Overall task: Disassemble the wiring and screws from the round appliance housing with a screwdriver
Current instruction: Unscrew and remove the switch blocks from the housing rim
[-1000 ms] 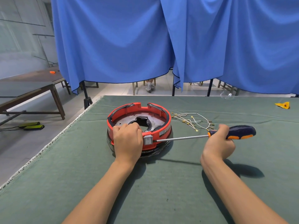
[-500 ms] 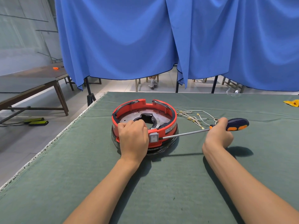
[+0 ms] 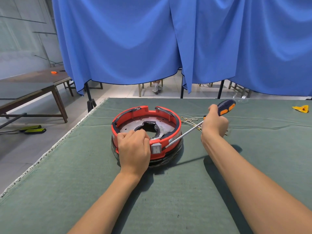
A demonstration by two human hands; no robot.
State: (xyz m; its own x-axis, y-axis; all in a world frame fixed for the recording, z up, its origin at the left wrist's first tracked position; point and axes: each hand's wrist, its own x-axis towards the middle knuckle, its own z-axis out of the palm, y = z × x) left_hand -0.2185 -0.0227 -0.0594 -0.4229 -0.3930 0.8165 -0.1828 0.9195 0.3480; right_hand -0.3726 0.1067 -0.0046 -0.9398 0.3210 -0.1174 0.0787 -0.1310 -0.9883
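A round red housing with a grey metal floor and a ragged central hole stands on the green table cloth. My left hand grips its near rim, fingers curled over the edge, beside a white rocker switch. My right hand holds a screwdriver with a dark blue and orange handle. Its shaft slants down to the left, and the tip touches the housing's outer wall just right of the switch. A loose bundle of white wires lies on the cloth behind the shaft.
A yellow scrap lies at the far right of the table. A blue curtain hangs behind the table on black stands. A wooden bench stands to the left; the table's left edge runs diagonally beside it.
My right hand has raised the screwdriver handle, so the shaft now slopes steeply down toward the housing wall. My left hand stays on the rim. The camera has moved closer.
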